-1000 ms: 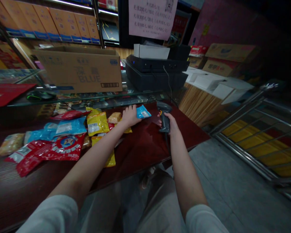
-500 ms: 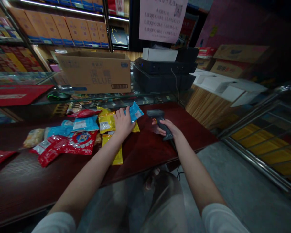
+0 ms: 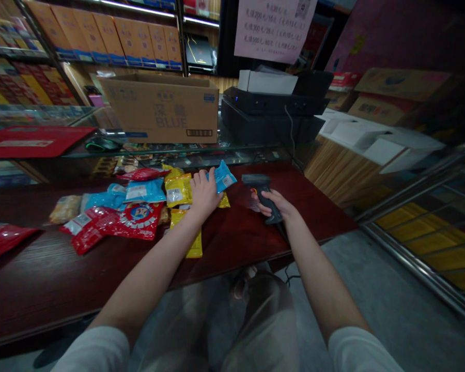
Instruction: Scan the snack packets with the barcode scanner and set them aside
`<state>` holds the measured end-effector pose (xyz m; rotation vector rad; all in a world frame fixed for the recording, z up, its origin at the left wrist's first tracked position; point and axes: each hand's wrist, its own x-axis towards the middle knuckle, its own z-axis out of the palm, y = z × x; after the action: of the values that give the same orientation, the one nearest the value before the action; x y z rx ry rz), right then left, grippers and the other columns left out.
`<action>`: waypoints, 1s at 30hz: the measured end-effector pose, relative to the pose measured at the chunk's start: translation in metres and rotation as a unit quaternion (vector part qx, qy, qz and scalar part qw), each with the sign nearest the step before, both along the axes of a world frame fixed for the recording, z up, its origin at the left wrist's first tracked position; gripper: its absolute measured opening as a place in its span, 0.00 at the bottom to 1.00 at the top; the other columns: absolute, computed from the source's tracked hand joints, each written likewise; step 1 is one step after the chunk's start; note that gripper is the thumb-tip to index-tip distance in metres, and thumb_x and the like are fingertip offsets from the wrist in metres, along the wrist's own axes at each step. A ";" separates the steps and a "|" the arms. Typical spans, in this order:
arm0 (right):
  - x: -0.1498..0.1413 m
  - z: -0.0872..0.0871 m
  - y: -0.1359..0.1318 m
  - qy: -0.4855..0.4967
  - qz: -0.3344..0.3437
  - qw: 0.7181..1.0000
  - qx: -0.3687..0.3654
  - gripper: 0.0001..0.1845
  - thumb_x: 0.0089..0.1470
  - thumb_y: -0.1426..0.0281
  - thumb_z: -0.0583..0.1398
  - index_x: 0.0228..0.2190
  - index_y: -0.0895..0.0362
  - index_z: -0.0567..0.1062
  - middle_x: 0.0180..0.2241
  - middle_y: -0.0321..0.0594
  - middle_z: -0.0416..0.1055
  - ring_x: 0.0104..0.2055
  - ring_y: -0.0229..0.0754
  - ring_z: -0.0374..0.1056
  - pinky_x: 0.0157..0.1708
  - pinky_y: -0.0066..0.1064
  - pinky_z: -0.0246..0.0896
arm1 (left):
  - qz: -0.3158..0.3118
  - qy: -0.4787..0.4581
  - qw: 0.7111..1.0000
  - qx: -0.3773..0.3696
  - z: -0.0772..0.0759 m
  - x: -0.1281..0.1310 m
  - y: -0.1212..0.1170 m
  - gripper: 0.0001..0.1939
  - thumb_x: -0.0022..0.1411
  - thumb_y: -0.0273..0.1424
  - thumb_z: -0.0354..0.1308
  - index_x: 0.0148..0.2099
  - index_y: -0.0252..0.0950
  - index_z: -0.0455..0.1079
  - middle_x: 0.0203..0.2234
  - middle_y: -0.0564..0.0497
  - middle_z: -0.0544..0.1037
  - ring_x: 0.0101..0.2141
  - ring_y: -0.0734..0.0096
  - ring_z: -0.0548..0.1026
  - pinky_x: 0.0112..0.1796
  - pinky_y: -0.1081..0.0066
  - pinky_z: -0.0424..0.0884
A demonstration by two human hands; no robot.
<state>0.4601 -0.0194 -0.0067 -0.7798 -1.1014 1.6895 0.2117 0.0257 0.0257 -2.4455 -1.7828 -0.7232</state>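
My left hand (image 3: pixel 205 192) is closed on a blue snack bag (image 3: pixel 225 177), whose white label faces up and toward the right. In my right hand (image 3: pixel 276 205) is a dark barcode scanner (image 3: pixel 269 199), its head pointing left at the blue bag. Yellow snack bags (image 3: pixel 179 189) lie beneath and beside my left hand. Farther left, red snack bags (image 3: pixel 139 219) overlap another blue bag (image 3: pixel 144 191) and a clear bag of pale food (image 3: pixel 65 208). All of these rest on the dark red wooden desk (image 3: pixel 232 237).
Behind the desk stand a glass counter, an open cardboard box (image 3: pixel 166 111) and a black machine (image 3: pixel 271 121) with a white box on top. A computer mouse (image 3: pixel 103 144) lies beside a red sheet (image 3: pixel 34 142). At the right are a wooden cabinet (image 3: pixel 333 160) and a metal rack (image 3: pixel 430 243).
The whole view has shifted slightly, so things sit a little farther right and higher. Both hands keep their holds on the blue bag and the scanner.
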 end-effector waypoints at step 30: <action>-0.028 0.008 -0.005 -0.058 -0.174 0.982 -0.030 0.18 0.47 0.59 0.66 0.38 0.54 0.73 0.25 0.37 0.74 0.27 0.43 0.71 0.27 0.34 0.70 | -0.205 -0.294 0.927 -0.112 0.012 0.001 -0.011 0.16 0.70 0.38 0.51 0.43 0.31 0.75 0.40 0.41 0.80 0.44 0.60 0.77 0.51 0.60 0.71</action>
<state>0.4325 -0.0247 0.0010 -1.0554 -0.9317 1.3991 0.2124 0.0152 0.0380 -3.0377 -1.5596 -1.5030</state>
